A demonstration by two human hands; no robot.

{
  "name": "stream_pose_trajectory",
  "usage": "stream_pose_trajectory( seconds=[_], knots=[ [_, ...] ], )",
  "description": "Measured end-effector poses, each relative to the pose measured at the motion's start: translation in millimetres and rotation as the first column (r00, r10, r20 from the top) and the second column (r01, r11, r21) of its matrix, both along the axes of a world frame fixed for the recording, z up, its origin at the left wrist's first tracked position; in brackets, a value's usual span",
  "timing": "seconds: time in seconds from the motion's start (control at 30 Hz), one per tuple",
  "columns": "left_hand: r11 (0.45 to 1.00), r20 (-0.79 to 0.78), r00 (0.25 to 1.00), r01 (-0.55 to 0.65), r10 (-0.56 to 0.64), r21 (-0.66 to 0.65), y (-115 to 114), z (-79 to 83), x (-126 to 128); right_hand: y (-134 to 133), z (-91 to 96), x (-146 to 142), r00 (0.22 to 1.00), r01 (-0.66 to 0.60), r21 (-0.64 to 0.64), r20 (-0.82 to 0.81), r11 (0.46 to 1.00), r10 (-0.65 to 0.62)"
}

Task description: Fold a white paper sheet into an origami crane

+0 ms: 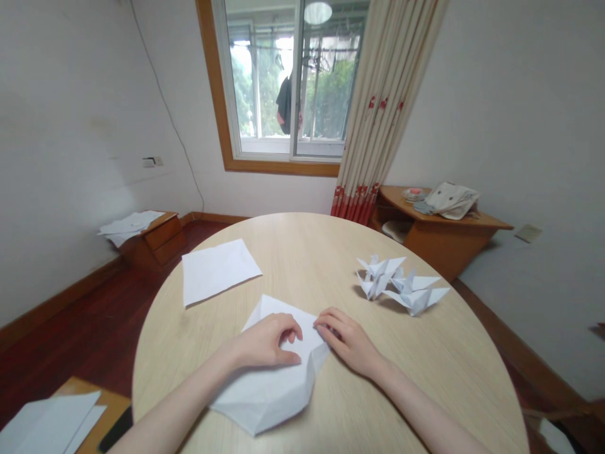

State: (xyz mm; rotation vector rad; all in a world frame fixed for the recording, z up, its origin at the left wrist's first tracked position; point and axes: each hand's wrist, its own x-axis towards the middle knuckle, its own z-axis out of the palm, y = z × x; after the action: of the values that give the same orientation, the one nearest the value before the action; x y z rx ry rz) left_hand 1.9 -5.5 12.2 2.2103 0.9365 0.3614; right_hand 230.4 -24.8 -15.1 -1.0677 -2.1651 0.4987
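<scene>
A creased sheet of white paper [269, 391] lies partly folded on the table in front of me, its near edge raised and bent. My left hand [271, 340] rests over the sheet, with the fingers curved and the thumb held apart from them. At the sheet's right corner, my right hand [347, 337] has its fingertips bent together on the paper edge. Several folded paper cranes [401, 284] stand in a cluster beyond my right hand. To the far left of the sheet lies a flat stack of white paper [220, 271].
The round wooden table [449, 378] fills the middle. A low drawer cabinet [163, 239] with papers is at left, and a wooden desk [454, 236] with a cloth bag at right. More white sheets [51, 422] lie at lower left. A window and a curtain [378, 107] are behind.
</scene>
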Motion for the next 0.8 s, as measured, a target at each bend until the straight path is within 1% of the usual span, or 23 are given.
stream_pose_trajectory(
  seconds=[0.1,0.2,0.33,0.5,0.67,0.8],
  knots=[
    [0.995,-0.015,0.999,0.051,-0.05,0.09,1.0,0.8,-2.7,-1.2,0.8,0.5,1.0,-0.006,0.001,-0.002,1.0,0.006],
    [0.987,-0.052,0.996,0.08,-0.073,0.138,1.2,0.1,-3.9,-1.9,2.0,1.1,1.0,-0.006,0.003,0.001,1.0,0.006],
    [0.983,-0.086,0.994,0.081,-0.068,0.162,0.9,-0.7,-3.3,-2.3,2.9,1.9,1.0,-0.012,0.009,0.001,1.0,0.012],
    [0.976,-0.076,0.995,0.074,-0.059,0.205,3.1,-2.5,-4.4,-3.1,3.1,4.5,0.999,-0.049,0.01,-0.003,0.999,0.049],
    [0.954,-0.087,0.995,0.061,-0.037,0.293,5.9,-5.6,-6.3,-4.3,2.9,6.8,0.993,-0.114,0.031,0.009,0.993,0.114],
    [0.92,-0.105,0.994,0.053,-0.013,0.389,6.7,-5.5,-6.6,-5.7,4.9,6.4,0.988,-0.152,0.064,0.025,0.986,0.151]
  ],
)
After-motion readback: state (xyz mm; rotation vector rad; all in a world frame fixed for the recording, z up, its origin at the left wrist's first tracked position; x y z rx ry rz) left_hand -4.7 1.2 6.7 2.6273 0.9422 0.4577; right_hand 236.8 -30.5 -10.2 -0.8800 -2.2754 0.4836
